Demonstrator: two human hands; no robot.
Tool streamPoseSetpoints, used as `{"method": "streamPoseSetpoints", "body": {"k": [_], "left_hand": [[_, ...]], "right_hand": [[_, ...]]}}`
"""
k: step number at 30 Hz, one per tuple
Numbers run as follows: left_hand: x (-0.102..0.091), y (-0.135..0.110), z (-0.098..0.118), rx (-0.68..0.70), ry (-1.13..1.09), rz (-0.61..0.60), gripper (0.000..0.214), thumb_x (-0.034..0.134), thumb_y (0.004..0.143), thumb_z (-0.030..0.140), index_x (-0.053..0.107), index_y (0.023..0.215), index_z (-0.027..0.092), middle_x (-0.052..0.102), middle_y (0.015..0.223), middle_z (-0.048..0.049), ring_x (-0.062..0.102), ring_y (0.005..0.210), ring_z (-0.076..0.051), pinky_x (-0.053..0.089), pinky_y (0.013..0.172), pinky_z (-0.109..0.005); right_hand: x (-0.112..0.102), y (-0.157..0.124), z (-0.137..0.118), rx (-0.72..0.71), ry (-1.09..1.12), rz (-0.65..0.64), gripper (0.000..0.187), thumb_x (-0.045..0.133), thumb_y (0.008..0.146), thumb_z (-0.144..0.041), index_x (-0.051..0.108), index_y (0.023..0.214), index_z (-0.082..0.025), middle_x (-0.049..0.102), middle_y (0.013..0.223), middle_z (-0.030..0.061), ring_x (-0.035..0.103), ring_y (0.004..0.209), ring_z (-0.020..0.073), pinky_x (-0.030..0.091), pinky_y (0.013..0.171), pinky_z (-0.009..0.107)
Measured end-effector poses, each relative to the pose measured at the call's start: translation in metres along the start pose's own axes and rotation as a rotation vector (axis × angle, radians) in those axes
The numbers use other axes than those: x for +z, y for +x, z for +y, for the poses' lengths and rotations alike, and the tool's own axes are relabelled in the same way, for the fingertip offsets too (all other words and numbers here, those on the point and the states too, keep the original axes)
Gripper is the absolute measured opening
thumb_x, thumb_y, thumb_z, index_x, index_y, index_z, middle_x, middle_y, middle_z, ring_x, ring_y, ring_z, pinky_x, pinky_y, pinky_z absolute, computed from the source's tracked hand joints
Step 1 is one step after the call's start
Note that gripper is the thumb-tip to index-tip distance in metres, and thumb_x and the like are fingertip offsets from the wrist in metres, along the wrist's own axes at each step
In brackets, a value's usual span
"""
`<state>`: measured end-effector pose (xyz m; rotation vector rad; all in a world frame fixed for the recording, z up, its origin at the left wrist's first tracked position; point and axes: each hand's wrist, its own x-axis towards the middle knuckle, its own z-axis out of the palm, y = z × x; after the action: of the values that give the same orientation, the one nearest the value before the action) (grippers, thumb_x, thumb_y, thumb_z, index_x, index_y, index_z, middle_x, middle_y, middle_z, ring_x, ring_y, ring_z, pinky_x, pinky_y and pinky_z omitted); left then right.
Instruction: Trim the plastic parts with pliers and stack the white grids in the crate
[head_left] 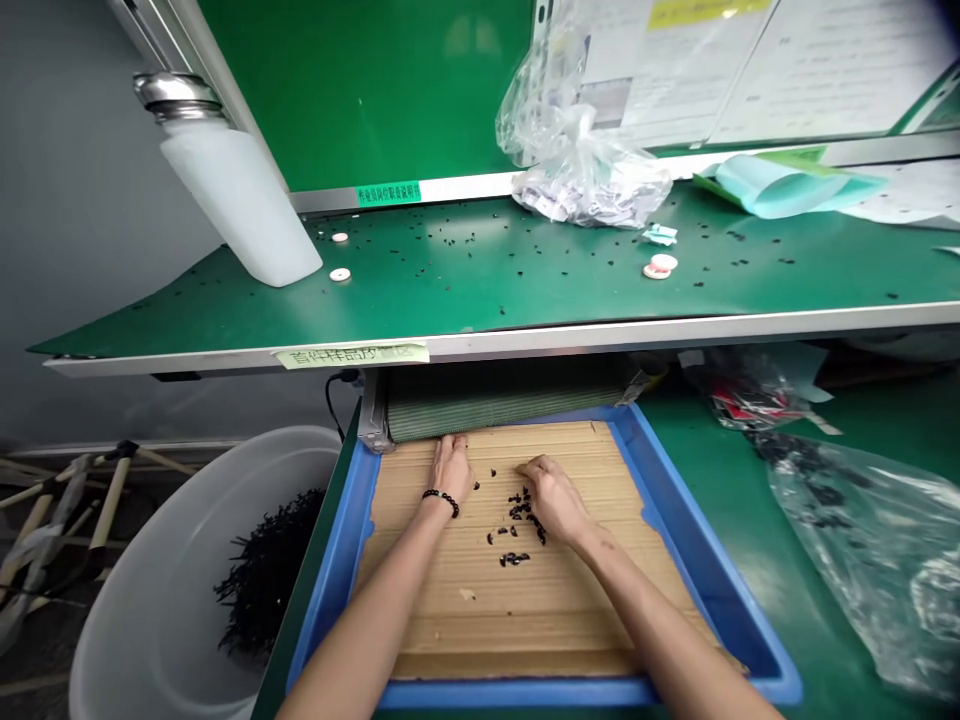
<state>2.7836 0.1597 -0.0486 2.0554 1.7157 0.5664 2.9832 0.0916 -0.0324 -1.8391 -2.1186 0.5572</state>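
Maybe the blue tray (705,555) has walls so the small black bits (514,559), lying on cardboard (555,620) inside it, can't slip off. The left hand (451,470) is near the cardboard's far edge, the right hand (556,500) curls beside the bits; I can't tell if either pinches one. A big white tub (135,600) holds thin black strips (274,570).

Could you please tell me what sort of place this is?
Probably a factory workstation: printed sheets are mounted above the green shelf, small black parts lie on cardboard in a blue tray, and a whitish tub nearby holds black pieces.
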Motion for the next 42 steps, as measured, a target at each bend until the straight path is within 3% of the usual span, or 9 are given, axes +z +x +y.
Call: {"method": "streamPoseSetpoints", "body": {"k": [4,10,16,20,23,29,33,37,42], "left_hand": [[0.001,-0.012,0.012,0.079,0.027,-0.052,0.044,0.037,0.076,-0.002,0.06,0.109,0.015,0.054,0.108,-0.012,0.048,0.107,-0.024,0.037,0.098,-0.033],[-0.022,-0.046,0.023,0.324,-0.104,-0.237,0.042,0.036,0.077,-0.001,0.062,0.104,0.019,0.056,0.104,-0.0078,0.054,0.1,-0.018,0.042,0.095,-0.025],[-0.028,-0.048,0.012,0.03,0.152,-0.143,0.049,0.039,0.074,-0.001,0.057,0.118,0.011,0.052,0.11,-0.0152,0.049,0.108,-0.026,0.038,0.097,-0.035],[-0.024,-0.068,0.018,0.155,0.096,-0.248,0.05,0.04,0.073,-0.002,0.06,0.115,0.016,0.054,0.106,-0.0107,0.051,0.105,-0.022,0.039,0.097,-0.029],[-0.035,-0.087,0.019,0.248,0.003,-0.299,0.05,0.037,0.075,0.0,0.059,0.117,0.017,0.054,0.109,-0.0097,0.052,0.105,-0.019,0.039,0.098,-0.026],[-0.042,-0.105,0.021,0.002,0.295,-0.292,0.059,0.05,0.071,0.008,0.047,0.129,0.002,0.048,0.113,-0.0212,0.048,0.108,-0.032,0.037,0.097,-0.039],[-0.026,-0.117,0.038,0.105,0.243,-0.327,0.054,0.05,0.071,0.008,0.05,0.125,0.006,0.047,0.115,-0.019,0.047,0.109,-0.029,0.038,0.098,-0.035],[-0.027,-0.125,0.045,0.189,0.08,-0.375,0.045,0.049,0.075,0.014,0.053,0.12,0.015,0.048,0.111,-0.0117,0.049,0.108,-0.022,0.037,0.1,-0.027],[-0.032,-0.118,0.042,0.08,0.093,-0.433,0.094,0.075,0.059,0.045,0.038,0.137,0.01,0.039,0.13,-0.0195,0.032,0.13,-0.037,0.028,0.109,-0.041]], "right_hand": [[0.002,0.017,-0.006,0.006,-0.005,-0.007,0.056,0.04,0.072,0.003,0.058,0.125,-0.007,0.055,0.113,0.0164,0.05,0.107,0.0247,0.036,0.095,0.028],[0.0,-0.002,-0.019,-0.126,-0.006,-0.118,0.054,0.043,0.071,0.001,0.064,0.117,-0.018,0.06,0.103,0.0081,0.055,0.097,0.0192,0.038,0.09,0.023],[-0.003,0.011,-0.031,-0.046,-0.073,-0.093,0.051,0.041,0.073,0.002,0.062,0.118,-0.011,0.057,0.11,0.015,0.053,0.103,0.0241,0.038,0.092,0.029],[-0.003,-0.008,-0.042,-0.151,-0.045,-0.167,0.042,0.046,0.074,-0.001,0.068,0.107,-0.015,0.061,0.104,0.0104,0.056,0.099,0.0208,0.038,0.092,0.024],[-0.013,-0.034,-0.028,-0.126,-0.027,-0.151,0.047,0.042,0.078,-0.002,0.064,0.116,-0.02,0.061,0.111,0.0063,0.055,0.105,0.0167,0.036,0.093,0.02],[-0.021,-0.057,-0.002,0.13,-0.103,-0.125,0.05,0.04,0.077,-0.002,0.057,0.124,-0.008,0.057,0.107,0.0177,0.061,0.092,0.0257,0.043,0.082,0.031],[-0.008,-0.063,-0.023,0.037,-0.08,-0.169,0.047,0.044,0.076,-0.001,0.061,0.118,-0.013,0.058,0.106,0.013,0.059,0.099,0.0217,0.039,0.087,0.024],[-0.008,-0.063,-0.029,0.011,-0.062,-0.168,0.049,0.044,0.078,-0.002,0.059,0.121,-0.017,0.058,0.109,0.0096,0.058,0.098,0.0184,0.038,0.086,0.021],[-0.012,-0.047,-0.022,0.042,-0.081,-0.172,0.05,0.044,0.078,-0.001,0.054,0.126,-0.011,0.055,0.112,0.0158,0.056,0.101,0.0232,0.037,0.089,0.028]]}}
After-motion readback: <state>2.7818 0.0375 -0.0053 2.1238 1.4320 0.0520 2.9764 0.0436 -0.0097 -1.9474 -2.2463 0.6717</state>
